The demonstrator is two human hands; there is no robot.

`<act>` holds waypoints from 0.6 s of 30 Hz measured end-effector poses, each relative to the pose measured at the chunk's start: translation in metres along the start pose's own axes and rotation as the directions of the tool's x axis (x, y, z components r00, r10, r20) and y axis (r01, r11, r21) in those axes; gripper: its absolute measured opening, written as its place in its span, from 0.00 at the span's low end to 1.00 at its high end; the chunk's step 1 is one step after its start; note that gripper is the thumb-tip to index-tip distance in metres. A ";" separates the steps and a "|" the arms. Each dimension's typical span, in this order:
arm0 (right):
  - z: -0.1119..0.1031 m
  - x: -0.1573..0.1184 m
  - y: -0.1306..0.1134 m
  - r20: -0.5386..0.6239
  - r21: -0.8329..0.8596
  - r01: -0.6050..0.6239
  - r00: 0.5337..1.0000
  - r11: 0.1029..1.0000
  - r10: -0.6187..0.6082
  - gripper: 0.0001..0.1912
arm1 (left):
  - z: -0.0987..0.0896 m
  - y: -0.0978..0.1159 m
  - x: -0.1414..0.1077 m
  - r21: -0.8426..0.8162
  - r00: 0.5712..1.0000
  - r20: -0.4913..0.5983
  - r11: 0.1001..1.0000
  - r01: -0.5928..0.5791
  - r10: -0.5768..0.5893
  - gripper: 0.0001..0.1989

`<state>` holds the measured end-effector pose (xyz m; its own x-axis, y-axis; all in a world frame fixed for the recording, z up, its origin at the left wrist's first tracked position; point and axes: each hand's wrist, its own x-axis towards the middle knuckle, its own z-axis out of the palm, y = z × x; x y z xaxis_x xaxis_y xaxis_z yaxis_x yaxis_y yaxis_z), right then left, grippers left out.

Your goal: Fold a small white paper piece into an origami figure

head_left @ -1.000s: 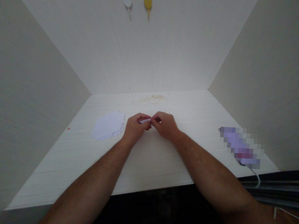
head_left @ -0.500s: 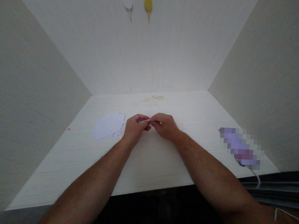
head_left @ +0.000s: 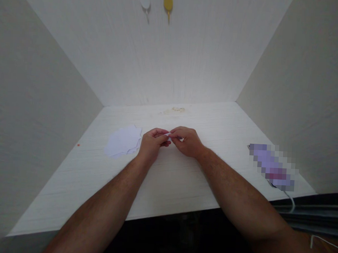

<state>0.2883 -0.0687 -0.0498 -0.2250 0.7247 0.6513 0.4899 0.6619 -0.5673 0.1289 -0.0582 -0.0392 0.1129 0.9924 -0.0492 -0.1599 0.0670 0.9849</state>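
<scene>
Above the middle of the white table [head_left: 171,187], my left hand [head_left: 153,141] and my right hand [head_left: 186,140] meet at the fingertips. Between them they pinch a small piece of white paper [head_left: 168,134], mostly covered by the fingers. Both hands are closed on it, thumbs and forefingers pressed together. Left of my left hand lies a loose, overlapping pile of white paper pieces [head_left: 123,141] with uneven edges.
A blurred-out flat device [head_left: 271,167] with a white cable [head_left: 291,202] lies at the table's right side. A white hook [head_left: 145,1] and a yellow hook [head_left: 168,3] hang on the back wall. Brownish marks [head_left: 175,110] spot the table's rear. Walls enclose both sides.
My fingertips have shifted slightly on the small paper, with the left thumb now closer to the right fingers. The paper pile and the device stay in place.
</scene>
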 end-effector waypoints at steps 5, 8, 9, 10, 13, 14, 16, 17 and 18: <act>0.001 0.001 -0.001 -0.022 0.026 0.003 1.000 1.000 -0.002 0.09 | -0.002 0.000 0.000 -0.053 0.999 0.032 0.998 0.015 -0.014 0.12; 0.000 0.002 -0.003 -0.024 0.032 0.002 1.000 1.000 -0.001 0.10 | -0.003 -0.001 0.001 -0.056 0.999 0.034 0.998 0.014 -0.012 0.13; -0.001 0.002 -0.004 -0.015 0.029 -0.006 1.000 1.000 0.006 0.11 | -0.003 -0.001 0.002 -0.050 0.999 0.032 0.999 0.012 -0.010 0.13; -0.001 0.002 -0.005 -0.006 0.029 -0.018 1.000 0.999 0.019 0.11 | -0.003 -0.001 0.002 -0.041 1.000 0.028 0.999 0.009 -0.008 0.14; -0.001 0.003 -0.007 0.003 0.047 -0.106 0.994 0.993 0.106 0.09 | -0.003 -0.001 0.002 0.043 1.000 0.000 0.999 -0.019 0.019 0.13; 0.000 0.004 -0.008 0.001 0.066 -0.160 0.987 0.985 0.160 0.08 | -0.002 0.000 0.001 0.095 0.999 -0.011 0.995 -0.039 0.040 0.12; 0.002 0.005 -0.010 -0.010 0.139 -0.292 0.955 0.946 0.296 0.05 | -0.002 0.002 0.000 0.208 0.995 -0.021 0.974 -0.086 0.093 0.11; 0.002 0.006 -0.010 -0.016 0.195 -0.356 0.931 0.914 0.366 0.04 | -0.002 0.003 0.000 0.256 0.993 -0.020 0.961 -0.109 0.118 0.10; 0.003 0.007 -0.011 -0.015 0.254 -0.412 0.903 0.875 0.430 0.05 | -0.002 0.005 -0.001 0.292 0.990 -0.015 0.948 -0.129 0.139 0.10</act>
<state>0.2789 -0.0701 -0.0406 0.0201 0.9358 0.3519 0.3070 0.3292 -0.8930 0.1259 -0.0586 -0.0350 0.0747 0.9935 0.0859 0.1200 -0.0945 0.9883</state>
